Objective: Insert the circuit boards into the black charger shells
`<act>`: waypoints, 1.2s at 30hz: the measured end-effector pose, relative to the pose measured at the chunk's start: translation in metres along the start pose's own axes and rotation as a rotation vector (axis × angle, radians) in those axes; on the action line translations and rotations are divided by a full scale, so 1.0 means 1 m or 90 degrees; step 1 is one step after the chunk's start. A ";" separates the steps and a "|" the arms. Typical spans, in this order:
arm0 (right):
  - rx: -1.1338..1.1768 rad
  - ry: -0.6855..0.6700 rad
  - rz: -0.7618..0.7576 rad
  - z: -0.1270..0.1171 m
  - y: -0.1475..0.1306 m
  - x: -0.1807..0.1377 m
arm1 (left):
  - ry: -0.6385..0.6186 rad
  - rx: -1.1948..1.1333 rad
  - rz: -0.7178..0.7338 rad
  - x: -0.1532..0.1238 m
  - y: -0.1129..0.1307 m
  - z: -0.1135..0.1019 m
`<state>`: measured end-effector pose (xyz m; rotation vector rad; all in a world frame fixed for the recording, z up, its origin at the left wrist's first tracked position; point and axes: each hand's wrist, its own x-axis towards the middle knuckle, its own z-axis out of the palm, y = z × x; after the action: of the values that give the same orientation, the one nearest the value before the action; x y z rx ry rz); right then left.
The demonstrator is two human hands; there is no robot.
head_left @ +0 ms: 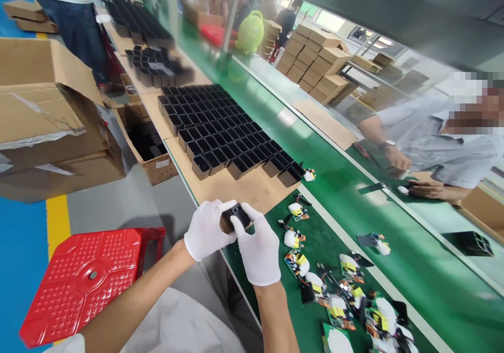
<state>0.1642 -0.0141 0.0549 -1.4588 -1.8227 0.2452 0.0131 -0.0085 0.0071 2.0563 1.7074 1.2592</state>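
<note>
Black case (241, 215) held between two white-gloved hands, centre of the frame.
The left hand (210, 229) was curled around the left end of the case; the right hand (260, 245) pinched the right end, thumb across its flat, smooth top. Fingers hid most of the sides, and the underside could not be seen. Above, rows of rectangular, open-topped black housings (220, 128) stood on a tan board (252, 187); their interiors were too dark to make out. At lower right, circuit boards (336, 305) with yellow blocks and lumpy white masses lay clustered on the green tabletop (268, 295), some overlapping, the lowest cut off by the frame. The farthest housings, upper left, were blurred.
</note>
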 end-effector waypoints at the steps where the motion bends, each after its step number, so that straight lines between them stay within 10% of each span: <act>1: 0.001 0.010 0.005 0.000 0.000 0.001 | -0.004 0.002 -0.003 0.000 0.000 0.000; 25: -0.086 0.002 -0.172 0.008 0.013 -0.009 | 0.003 0.008 0.022 -0.003 -0.006 0.006; 36: -0.066 0.065 -0.099 0.008 -0.009 -0.011 | 0.036 -0.028 0.053 -0.008 -0.009 0.008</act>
<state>0.1525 -0.0242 0.0494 -1.3653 -1.8765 -0.0012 0.0123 -0.0096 -0.0073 2.1059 1.6178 1.3805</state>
